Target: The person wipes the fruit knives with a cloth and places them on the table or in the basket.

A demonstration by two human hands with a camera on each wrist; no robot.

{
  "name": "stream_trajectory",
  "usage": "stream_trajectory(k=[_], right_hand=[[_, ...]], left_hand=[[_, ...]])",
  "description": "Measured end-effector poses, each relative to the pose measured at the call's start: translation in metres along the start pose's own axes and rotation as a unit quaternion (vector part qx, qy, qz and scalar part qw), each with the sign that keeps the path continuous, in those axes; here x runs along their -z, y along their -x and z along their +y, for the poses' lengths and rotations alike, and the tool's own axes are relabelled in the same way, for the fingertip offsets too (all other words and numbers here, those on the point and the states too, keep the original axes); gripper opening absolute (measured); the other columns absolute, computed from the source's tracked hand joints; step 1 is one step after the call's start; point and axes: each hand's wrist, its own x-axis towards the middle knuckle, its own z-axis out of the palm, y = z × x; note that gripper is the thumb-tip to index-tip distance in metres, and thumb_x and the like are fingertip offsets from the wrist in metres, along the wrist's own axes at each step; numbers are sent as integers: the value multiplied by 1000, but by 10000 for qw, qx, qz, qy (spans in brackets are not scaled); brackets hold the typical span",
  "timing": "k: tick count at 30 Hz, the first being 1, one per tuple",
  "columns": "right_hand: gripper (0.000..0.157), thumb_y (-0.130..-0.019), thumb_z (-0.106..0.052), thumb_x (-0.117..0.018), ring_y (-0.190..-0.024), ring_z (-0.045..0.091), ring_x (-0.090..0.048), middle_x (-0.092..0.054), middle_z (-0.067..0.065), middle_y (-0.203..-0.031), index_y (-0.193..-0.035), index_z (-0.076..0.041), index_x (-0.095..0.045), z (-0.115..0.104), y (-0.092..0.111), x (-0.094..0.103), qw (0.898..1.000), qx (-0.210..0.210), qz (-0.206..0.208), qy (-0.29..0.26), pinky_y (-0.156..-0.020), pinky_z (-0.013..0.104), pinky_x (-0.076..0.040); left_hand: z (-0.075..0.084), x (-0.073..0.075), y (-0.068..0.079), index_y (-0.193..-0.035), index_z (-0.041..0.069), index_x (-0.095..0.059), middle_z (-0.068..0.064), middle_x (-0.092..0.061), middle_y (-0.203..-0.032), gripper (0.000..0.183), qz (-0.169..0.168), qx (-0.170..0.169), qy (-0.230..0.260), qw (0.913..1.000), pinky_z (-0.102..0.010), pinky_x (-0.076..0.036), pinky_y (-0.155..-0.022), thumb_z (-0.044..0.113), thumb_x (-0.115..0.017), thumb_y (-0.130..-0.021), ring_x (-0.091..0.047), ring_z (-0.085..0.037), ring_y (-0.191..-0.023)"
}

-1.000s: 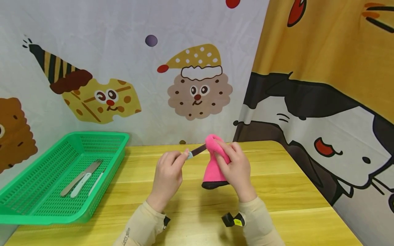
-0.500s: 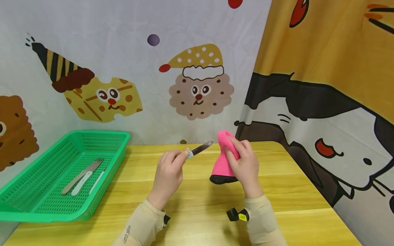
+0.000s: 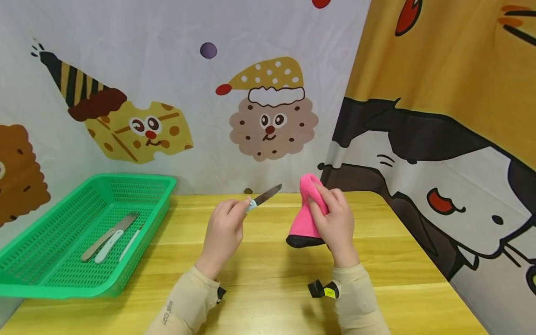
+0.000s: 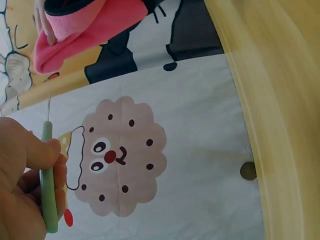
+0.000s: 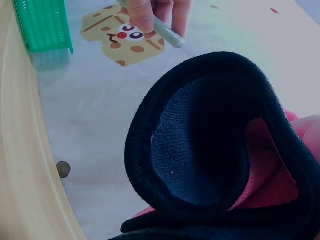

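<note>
My left hand (image 3: 224,228) grips a small knife (image 3: 268,194) by its pale green handle (image 4: 48,185), thumb along the side. Its blade points up and to the right, apart from the cloth. In my right hand (image 3: 336,225) is a bunched pink cloth (image 3: 305,221) with a black edge, pinched between thumb and fingers. The right wrist view shows the black border (image 5: 135,165) of this cloth curled into a loop close to the camera. Both hands are held up over the wooden table.
A green plastic basket (image 3: 163,204) stands at the left of the table (image 3: 259,298). Several knives lie in it, one with a white handle (image 3: 110,246) and one with a tan handle (image 3: 98,247). A printed curtain (image 3: 167,56) hangs behind the table's far edge.
The cloth, which covered the blade tip one second ago, has moved right with my right hand and off the blade. My left hand with the knife has shifted slightly left and up.
</note>
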Motion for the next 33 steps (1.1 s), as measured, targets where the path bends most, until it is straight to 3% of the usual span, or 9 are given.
stream_trajectory(k=[6,13,18,25,33], right_hand=[[34,-86,-15,-76,-66,19,-45,-52,8,-84,-119,-9,-72,-1,0,-1,10000,-27,-13,-25,-51,35,-37],[35,-86,-15,-76,-67,19,-45,-52,8,-86,-120,-9,-72,-1,-1,0,9999,-65,-89,-47,-52,35,-38],[35,-86,-15,-76,-67,19,-46,-52,8,-85,-120,-9,-72,0,0,0,9999,-93,-88,-70,-53,35,-38],[35,-86,-15,-76,-66,18,-45,-53,7,-85,-120,-9,-72,0,1,-1,9999,-106,-113,-75,-52,35,-39],[33,-86,-15,-76,-64,18,-44,-52,6,-83,-118,-10,-72,-1,2,-2,9999,-16,-104,-84,-51,34,-38]], left_hand=[[-12,10,-15,-117,-3,-67,-17,-63,-91,40,-406,19,-152,9991,-43,-52,-70,-16,-72,-80,-60,-33,-79],[-25,31,-49,-114,-9,-65,-22,-63,-91,36,-435,20,-218,9988,-46,-51,-73,-18,-71,-79,-59,-37,-80],[-39,56,-69,-115,-9,-65,-25,-65,-98,36,-846,468,-362,9947,-50,-51,-78,-18,-70,-80,-61,-41,-86],[-72,102,-78,-122,-6,-62,-27,-64,-108,36,-1552,1503,-735,9736,-58,-48,-86,-12,-66,-87,-59,-44,-98],[-120,147,-66,-128,-9,-56,-32,-58,-110,34,-2028,2611,-1078,9376,-62,-44,-79,-2,-58,-95,-54,-48,-97]])
